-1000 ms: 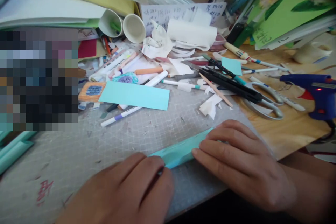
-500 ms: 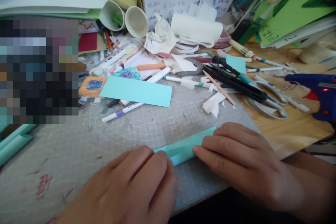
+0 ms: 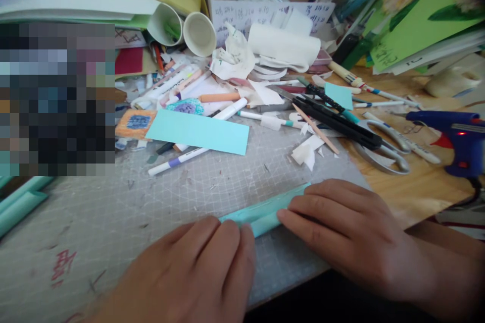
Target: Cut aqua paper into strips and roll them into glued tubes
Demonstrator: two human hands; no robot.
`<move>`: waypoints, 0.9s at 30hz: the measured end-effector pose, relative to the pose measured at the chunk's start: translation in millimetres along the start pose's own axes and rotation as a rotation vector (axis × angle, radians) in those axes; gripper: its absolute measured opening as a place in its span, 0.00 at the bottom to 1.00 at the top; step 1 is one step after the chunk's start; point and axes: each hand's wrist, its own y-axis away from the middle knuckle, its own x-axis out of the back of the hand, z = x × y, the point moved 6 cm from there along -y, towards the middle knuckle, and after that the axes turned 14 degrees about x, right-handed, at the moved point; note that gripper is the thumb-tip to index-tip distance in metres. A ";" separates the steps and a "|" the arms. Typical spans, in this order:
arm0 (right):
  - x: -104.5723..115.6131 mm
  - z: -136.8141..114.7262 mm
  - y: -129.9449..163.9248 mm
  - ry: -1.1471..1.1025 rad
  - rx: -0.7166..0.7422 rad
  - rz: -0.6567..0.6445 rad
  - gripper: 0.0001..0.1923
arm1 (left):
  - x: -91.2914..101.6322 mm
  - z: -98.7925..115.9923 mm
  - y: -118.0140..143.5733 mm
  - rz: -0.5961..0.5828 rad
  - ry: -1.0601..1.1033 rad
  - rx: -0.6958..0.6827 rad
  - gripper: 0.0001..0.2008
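Observation:
A strip of turquoise paper [image 3: 265, 212], partly rolled into a narrow tube, lies near the front edge of the grey cutting mat [image 3: 170, 197]. My left hand [image 3: 200, 267] has its fingers closed on the paper's left end. At the right end, my right hand [image 3: 344, 232] grips the roll with bent fingers and hides that end. Between the hands, the rolled edge and a flat strip behind it show. A flat turquoise paper rectangle [image 3: 200, 131] rests farther back on some markers.
Scissors [image 3: 386, 146], a black cutter [image 3: 333, 118] and a blue glue gun [image 3: 454, 131] lie to the right. Markers, paper scraps and two paper cups [image 3: 199, 34] crowd the back. Turquoise paper rolls [image 3: 22, 212] lie at the left edge.
The fingers of my left hand have shifted slightly on the paper, and its near edge looks a little more curled. Both hands stay on the paper; the view has shifted slightly.

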 end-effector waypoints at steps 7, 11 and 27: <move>-7.3 -0.2 -0.2 -0.062 -0.007 -0.039 0.12 | -3.0 2.6 -5.9 -0.032 0.076 0.021 0.17; -8.6 1.0 -0.6 -0.103 -0.045 -0.056 0.12 | -1.6 2.5 -7.9 -0.156 0.071 0.027 0.18; -13.2 9.4 -10.0 -0.201 -0.150 -0.085 0.12 | -7.1 -2.0 -7.6 -0.174 0.057 0.066 0.14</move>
